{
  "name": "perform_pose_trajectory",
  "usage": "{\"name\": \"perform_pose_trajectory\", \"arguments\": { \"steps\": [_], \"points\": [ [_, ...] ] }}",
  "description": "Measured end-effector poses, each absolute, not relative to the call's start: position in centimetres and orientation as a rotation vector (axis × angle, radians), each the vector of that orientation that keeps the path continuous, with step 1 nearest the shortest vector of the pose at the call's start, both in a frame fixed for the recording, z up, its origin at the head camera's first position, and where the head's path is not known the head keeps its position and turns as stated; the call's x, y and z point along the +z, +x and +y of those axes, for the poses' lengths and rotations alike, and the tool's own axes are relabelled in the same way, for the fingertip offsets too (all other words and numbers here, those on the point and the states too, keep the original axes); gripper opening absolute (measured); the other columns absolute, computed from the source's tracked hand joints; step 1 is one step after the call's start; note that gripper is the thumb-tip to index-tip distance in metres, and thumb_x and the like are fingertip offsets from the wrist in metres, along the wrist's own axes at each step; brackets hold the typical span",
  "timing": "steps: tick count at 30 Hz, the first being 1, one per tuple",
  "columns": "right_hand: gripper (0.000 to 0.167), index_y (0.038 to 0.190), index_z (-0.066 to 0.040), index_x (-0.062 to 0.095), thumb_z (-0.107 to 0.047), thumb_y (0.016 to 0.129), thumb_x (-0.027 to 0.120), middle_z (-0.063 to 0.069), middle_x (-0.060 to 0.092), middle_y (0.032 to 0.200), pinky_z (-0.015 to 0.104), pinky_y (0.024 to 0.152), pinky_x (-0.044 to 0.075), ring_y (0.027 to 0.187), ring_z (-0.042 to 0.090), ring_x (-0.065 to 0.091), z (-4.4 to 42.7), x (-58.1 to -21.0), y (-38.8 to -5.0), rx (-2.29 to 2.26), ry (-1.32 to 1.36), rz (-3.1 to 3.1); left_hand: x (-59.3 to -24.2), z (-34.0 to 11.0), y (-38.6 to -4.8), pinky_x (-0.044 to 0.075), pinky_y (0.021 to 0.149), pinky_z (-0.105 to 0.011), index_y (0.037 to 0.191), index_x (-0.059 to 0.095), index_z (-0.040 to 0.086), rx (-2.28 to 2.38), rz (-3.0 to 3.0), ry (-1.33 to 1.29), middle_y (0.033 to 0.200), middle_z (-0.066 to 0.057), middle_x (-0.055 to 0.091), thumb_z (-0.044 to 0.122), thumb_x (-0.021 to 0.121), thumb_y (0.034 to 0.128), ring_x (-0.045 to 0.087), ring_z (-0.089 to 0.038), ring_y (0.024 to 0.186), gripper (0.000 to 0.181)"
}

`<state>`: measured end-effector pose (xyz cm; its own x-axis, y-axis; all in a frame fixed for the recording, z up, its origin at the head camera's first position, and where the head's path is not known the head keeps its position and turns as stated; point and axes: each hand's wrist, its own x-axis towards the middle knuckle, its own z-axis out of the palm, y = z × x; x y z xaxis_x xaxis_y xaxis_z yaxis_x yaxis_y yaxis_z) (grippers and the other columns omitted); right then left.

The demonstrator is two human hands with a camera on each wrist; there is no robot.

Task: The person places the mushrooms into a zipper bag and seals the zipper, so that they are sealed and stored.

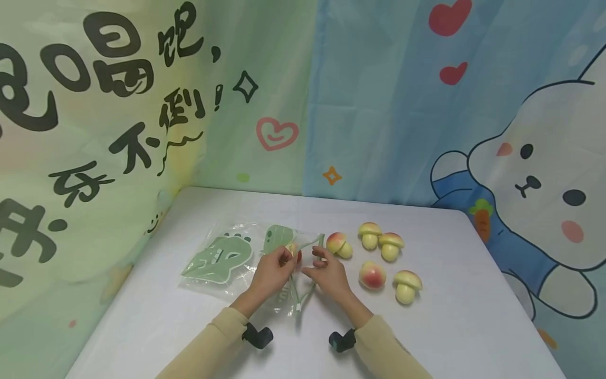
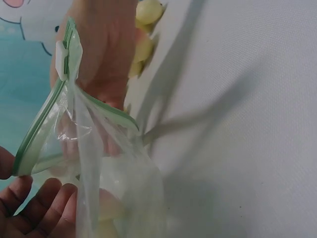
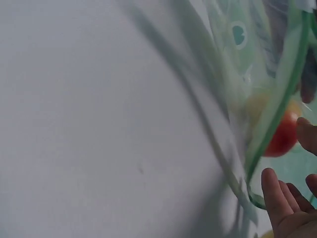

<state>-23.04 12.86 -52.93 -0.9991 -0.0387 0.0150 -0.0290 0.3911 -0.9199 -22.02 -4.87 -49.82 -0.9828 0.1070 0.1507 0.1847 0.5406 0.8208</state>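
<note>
A clear zip bag with green dinosaur prints [image 1: 218, 258] lies on the table, its green-edged mouth [image 2: 42, 124] spread apart and raised. My left hand [image 1: 273, 271] pinches the rim between thumb and fingertips, as the left wrist view shows [image 2: 37, 206]. Beside the mouth on the right, my right hand [image 1: 331, 276] has its fingers apart and loosely bent [image 3: 292, 208], with nothing seen in its grasp; whether it touches the rim I cannot tell. A red and yellow toy piece [image 3: 283, 136] shows through the plastic, between the hands. A white slider [image 2: 62, 60] sits on the zip.
Right of the bag are mushroom-shaped toys, one pair at the back [image 1: 369, 235] [image 1: 391, 246], another nearer [image 1: 407, 287], a red-capped one [image 1: 339, 245] and a round red and yellow piece [image 1: 372, 276]. Printed curtains [image 1: 360, 105] stand behind the white table [image 1: 454, 326].
</note>
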Motion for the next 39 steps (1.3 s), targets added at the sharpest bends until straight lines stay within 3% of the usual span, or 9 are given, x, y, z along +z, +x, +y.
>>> {"name": "perform_pose_trajectory", "arguments": {
  "steps": [9,15,21,26,32,39],
  "points": [
    [0.061,0.134,-0.008,0.053,-0.014,0.080,0.081,0.007,0.057,0.135,0.035,0.084,0.055,0.116,0.029,0.058,17.9,-50.5,-21.9,-1.712,0.006,2.711,-49.7,-4.9,-22.1,0.043,0.058,-0.026,0.085,0.061,0.013,-1.434,-2.665,-0.244,0.071,0.003,0.060,0.017,0.061,0.0888,0.050,-0.011,0.063,0.006],
    [0.053,0.132,-0.008,0.055,-0.017,0.085,0.077,0.008,0.057,0.135,0.026,0.088,0.051,0.119,0.031,0.055,21.3,-48.8,-20.9,-1.739,0.058,2.723,-49.8,-5.1,-22.3,0.045,0.062,-0.028,0.085,0.061,0.012,-1.433,-2.646,-0.242,0.075,0.002,0.063,0.016,0.062,0.0885,0.052,-0.012,0.067,0.005],
    [0.043,0.128,-0.004,0.058,-0.015,0.088,0.071,0.013,0.060,0.130,0.041,0.096,0.049,0.117,0.034,0.056,23.2,-48.1,-19.7,-1.567,0.189,2.928,-50.0,-5.5,-22.2,0.048,0.068,-0.030,0.086,0.063,0.012,-1.447,-2.645,-0.189,0.080,0.000,0.066,0.019,0.063,0.0890,0.058,-0.013,0.072,0.007],
    [0.047,0.129,-0.001,0.057,-0.017,0.087,0.069,0.020,0.057,0.132,0.052,0.094,0.046,0.118,0.039,0.054,23.4,-48.4,-18.9,-1.214,0.177,3.107,-50.1,-5.8,-22.4,0.050,0.070,-0.032,0.092,0.064,0.012,-1.447,-2.667,-0.099,0.086,-0.001,0.068,0.023,0.062,0.0896,0.061,-0.014,0.077,0.011],
    [0.048,0.125,0.002,0.059,-0.016,0.083,0.074,0.023,0.056,0.129,0.054,0.098,0.043,0.121,0.040,0.052,23.5,-49.7,-18.5,-1.044,0.052,3.179,-50.3,-5.8,-22.5,0.050,0.069,-0.032,0.091,0.064,0.012,-1.456,-2.661,-0.080,0.086,-0.002,0.068,0.023,0.062,0.0900,0.062,-0.014,0.077,0.011],
    [0.053,0.128,-0.001,0.057,-0.019,0.082,0.076,0.021,0.056,0.130,0.053,0.099,0.042,0.122,0.037,0.051,23.3,-51.3,-18.8,-1.036,0.109,3.174,-50.3,-5.9,-22.4,0.050,0.068,-0.032,0.090,0.064,0.011,-1.464,-2.642,-0.110,0.083,-0.002,0.068,0.022,0.063,0.0901,0.061,-0.014,0.076,0.010]
  ]
}}
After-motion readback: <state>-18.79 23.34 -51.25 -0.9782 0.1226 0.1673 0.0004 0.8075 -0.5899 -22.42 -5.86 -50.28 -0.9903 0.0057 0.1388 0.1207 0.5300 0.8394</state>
